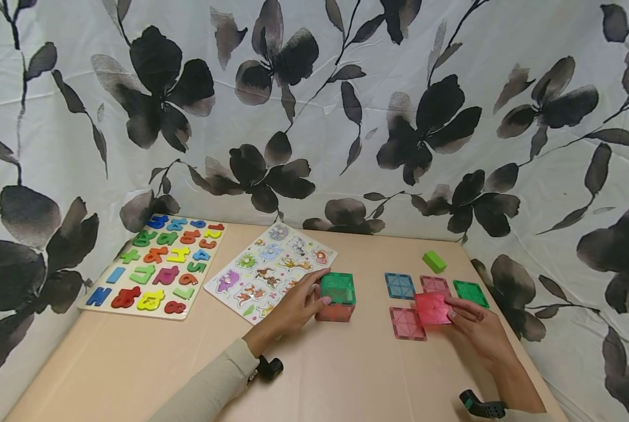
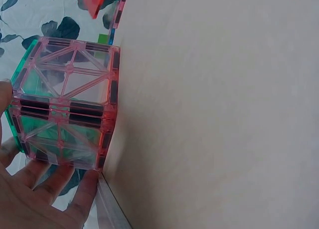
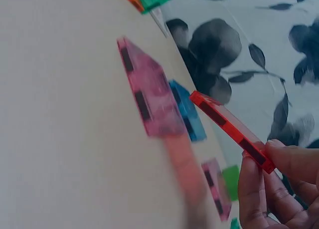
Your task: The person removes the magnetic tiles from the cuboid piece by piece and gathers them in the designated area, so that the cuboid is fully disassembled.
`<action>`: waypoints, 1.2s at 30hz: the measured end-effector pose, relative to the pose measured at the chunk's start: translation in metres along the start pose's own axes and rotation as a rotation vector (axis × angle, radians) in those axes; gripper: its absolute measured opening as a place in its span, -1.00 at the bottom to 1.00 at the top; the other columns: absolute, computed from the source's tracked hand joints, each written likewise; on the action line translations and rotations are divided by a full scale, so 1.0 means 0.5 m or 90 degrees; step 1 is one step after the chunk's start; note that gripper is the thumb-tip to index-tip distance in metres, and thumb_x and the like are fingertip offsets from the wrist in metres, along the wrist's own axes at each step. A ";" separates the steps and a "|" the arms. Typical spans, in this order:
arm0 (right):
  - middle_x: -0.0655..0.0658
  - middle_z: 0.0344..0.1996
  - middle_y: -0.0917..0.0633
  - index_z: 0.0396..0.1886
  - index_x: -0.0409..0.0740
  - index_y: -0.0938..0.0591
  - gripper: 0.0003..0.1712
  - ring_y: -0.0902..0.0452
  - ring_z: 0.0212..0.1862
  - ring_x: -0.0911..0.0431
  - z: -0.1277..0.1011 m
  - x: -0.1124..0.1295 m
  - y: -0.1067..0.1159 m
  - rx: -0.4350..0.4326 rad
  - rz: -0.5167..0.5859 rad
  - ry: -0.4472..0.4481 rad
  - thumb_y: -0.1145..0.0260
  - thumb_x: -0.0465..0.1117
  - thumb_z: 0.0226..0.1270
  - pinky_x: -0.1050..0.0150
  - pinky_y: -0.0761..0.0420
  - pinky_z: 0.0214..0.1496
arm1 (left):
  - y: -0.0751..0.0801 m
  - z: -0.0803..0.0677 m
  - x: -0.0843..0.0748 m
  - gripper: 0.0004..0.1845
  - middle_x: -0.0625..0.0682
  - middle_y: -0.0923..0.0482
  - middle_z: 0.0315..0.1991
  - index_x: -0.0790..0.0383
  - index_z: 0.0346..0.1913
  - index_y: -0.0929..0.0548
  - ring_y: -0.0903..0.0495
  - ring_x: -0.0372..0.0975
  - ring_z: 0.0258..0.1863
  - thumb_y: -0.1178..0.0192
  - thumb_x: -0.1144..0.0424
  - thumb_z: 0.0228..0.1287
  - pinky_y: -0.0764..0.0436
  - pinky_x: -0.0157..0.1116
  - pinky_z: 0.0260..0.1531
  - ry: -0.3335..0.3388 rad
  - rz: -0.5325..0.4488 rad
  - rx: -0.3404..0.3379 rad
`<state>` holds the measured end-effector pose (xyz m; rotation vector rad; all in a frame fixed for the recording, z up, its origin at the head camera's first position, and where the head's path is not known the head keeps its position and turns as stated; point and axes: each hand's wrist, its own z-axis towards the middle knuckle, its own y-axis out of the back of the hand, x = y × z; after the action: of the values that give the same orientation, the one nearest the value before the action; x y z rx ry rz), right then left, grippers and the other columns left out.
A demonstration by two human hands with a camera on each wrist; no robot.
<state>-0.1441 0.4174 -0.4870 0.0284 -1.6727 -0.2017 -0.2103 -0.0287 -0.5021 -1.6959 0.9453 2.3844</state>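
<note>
My left hand [image 1: 291, 309] holds the left side of a small box of see-through magnetic tiles [image 1: 336, 313], green on top with red and pink sides. In the left wrist view, fingertips [image 2: 89, 181] lie along one side of this box [image 2: 70, 69]. My right hand [image 1: 478, 328] pinches a red square magnetic tile [image 1: 432, 309] by its edge, between thumb and fingers, raised over the table. The right wrist view shows this red tile [image 3: 232, 131] tilted and nearly edge-on. Beneath and beside it lie pink tiles [image 1: 408, 324], a blue tile [image 1: 400, 286] and a green tile [image 1: 471, 293].
A light green block [image 1: 434, 262] sits behind the loose tiles. Left of the box lies a white board of cartoon animals [image 1: 272, 269]. Farther left is a letter and number puzzle board [image 1: 156, 266]. A flower-patterned cloth [image 1: 346, 117] hangs behind the table [image 1: 335, 375].
</note>
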 end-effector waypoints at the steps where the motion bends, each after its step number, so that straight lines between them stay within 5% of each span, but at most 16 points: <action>1: 0.30 -0.04 -0.81 0.42 -0.28 -0.59 -0.47 -0.75 0.01 0.40 -0.002 -0.006 0.012 -0.003 0.015 -0.002 -0.40 -0.28 0.51 0.40 -0.76 0.02 | 0.000 0.000 0.000 -0.31 -0.04 -0.23 0.64 -0.23 0.67 -0.20 -0.30 -0.12 0.57 -0.20 0.02 0.62 -0.32 0.05 0.55 -0.003 0.000 0.000; 11: 0.35 -0.13 -0.81 0.25 -0.04 -0.76 -0.62 -0.78 -0.10 0.37 -0.022 -0.051 0.067 -0.049 0.009 -0.077 -0.41 -0.28 0.50 0.38 -0.77 -0.03 | 0.001 -0.001 0.006 -0.31 0.00 -0.24 0.65 -0.11 0.68 -0.21 -0.29 -0.08 0.59 -0.19 0.03 0.62 -0.30 0.09 0.56 -0.010 0.012 -0.002; 15: 0.07 -0.05 -0.86 0.36 -0.20 -0.66 -0.52 -0.78 -0.11 0.31 -0.020 -0.050 0.062 -0.088 -0.132 -0.110 -0.41 -0.21 0.52 0.36 -0.78 -0.05 | 0.001 -0.001 0.006 -0.31 0.00 -0.23 0.64 -0.18 0.67 -0.20 -0.28 -0.08 0.60 -0.19 0.02 0.62 -0.29 0.10 0.57 -0.009 0.005 -0.001; 19: -0.34 0.24 -0.73 0.41 -0.28 -0.59 -0.47 -0.75 0.11 -0.05 -0.026 -0.037 0.045 -0.116 -0.350 -0.075 -0.37 -0.17 0.56 0.50 -0.71 -0.11 | 0.001 -0.001 0.005 -0.31 0.00 -0.23 0.65 -0.19 0.67 -0.20 -0.27 -0.08 0.60 -0.19 0.01 0.62 -0.28 0.08 0.57 -0.006 0.005 0.000; 22: -0.41 0.31 -0.67 0.39 -0.22 -0.62 -0.51 -0.63 0.27 -0.30 -0.032 -0.017 0.017 -0.133 -0.416 -0.033 -0.37 -0.17 0.56 0.59 -0.63 -0.16 | 0.001 -0.001 0.005 -0.31 0.01 -0.23 0.65 -0.14 0.68 -0.21 -0.28 -0.07 0.60 -0.19 0.02 0.62 -0.29 0.10 0.57 -0.009 0.007 0.000; 31: -0.23 0.20 -0.77 0.32 -0.13 -0.68 -0.58 -0.72 0.13 0.17 -0.040 0.051 -0.118 -0.041 -0.328 0.102 -0.40 -0.25 0.52 0.52 -0.67 0.00 | -0.001 0.001 0.004 -0.31 -0.04 -0.22 0.65 -0.24 0.67 -0.19 -0.26 -0.11 0.61 -0.19 0.01 0.62 -0.28 0.06 0.59 -0.002 0.000 -0.002; 36: -0.22 0.20 -0.78 0.32 -0.06 -0.68 -0.57 -0.71 0.19 -0.07 -0.027 0.066 -0.207 0.064 -0.239 0.126 -0.39 -0.31 0.51 0.44 -0.67 0.08 | 0.002 -0.001 0.000 -0.30 -0.02 -0.21 0.66 -0.23 0.67 -0.20 -0.23 -0.09 0.63 -0.20 0.01 0.61 -0.24 0.08 0.60 0.003 -0.005 0.004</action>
<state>-0.1451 0.3095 -0.4685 0.4279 -1.4667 -0.3845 -0.2103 -0.0295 -0.5018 -1.7002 0.9432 2.3713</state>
